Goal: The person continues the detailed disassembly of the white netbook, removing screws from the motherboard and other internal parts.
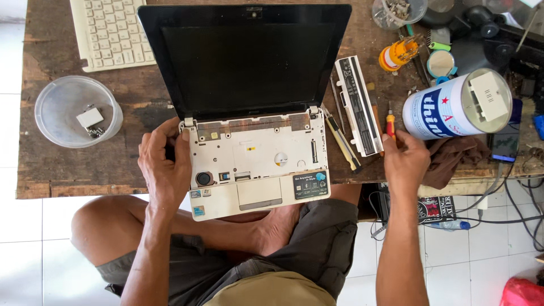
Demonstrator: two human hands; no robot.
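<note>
Left hand (165,164) gripping white laptop (255,164), right hand (405,161) beside blue-white can (447,110)

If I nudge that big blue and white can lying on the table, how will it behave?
The can lies on its side, so it would probably roll. The right hand and a brown cloth on its near side may stop it. Its weight cannot be judged.

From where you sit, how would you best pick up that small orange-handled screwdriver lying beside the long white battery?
Probably by its orange handle, from above and from the right. The screwdriver lies flat on the wooden table, handle toward the right hand, whose fingertips are already near it. The white battery and other tools crowd its left side, so a thumb-and-finger pinch across the handle looks easiest.
</note>
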